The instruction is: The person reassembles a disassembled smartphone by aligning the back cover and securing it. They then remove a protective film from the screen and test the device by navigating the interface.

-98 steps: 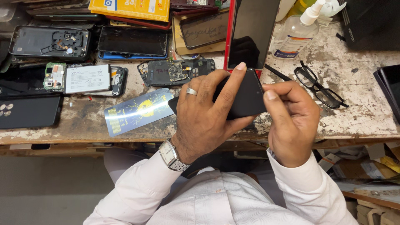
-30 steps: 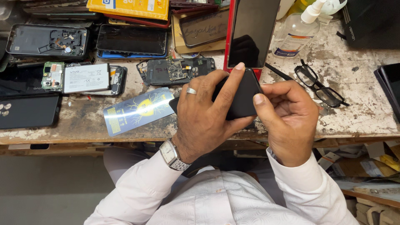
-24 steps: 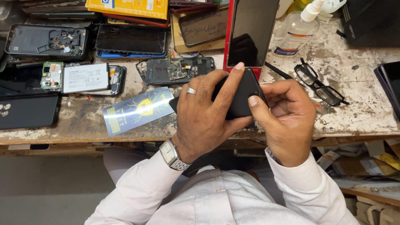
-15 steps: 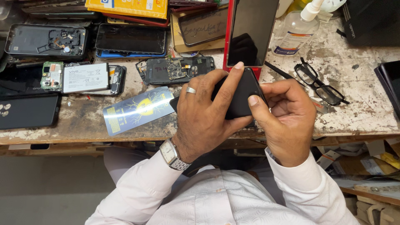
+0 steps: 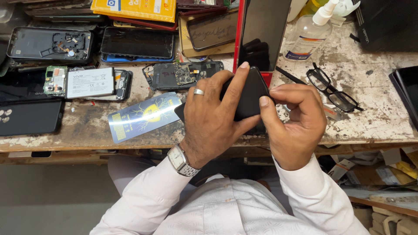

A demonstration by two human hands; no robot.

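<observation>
**Black phone held over worn tabletop**

Between both hands, above the tabletop's (image 5: 374,126) near edge: flat black rectangular phone (image 5: 249,93). Left hand (image 5: 213,119) wrapped over it, ringed finger on top, fingers closed around. Right hand (image 5: 298,124) curled, thumb pressed against its right edge. Just left of the left hand, shiny blue-yellow card (image 5: 143,116); right of the right hand, black-framed glasses (image 5: 333,92).

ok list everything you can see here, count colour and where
phone: 1, black, held over bench front edge
opened phones: about 3, dark, bench left and middle
glasses: 1, black, bench right
spray bottle: 1, clear, bench back right
card: 1, blue and yellow, left of the hands
box: 1, yellow, back
bench: 1, worn white
watch: 1, silver, left wrist
left hand: grip on phone
right hand: thumb on phone edge
</observation>
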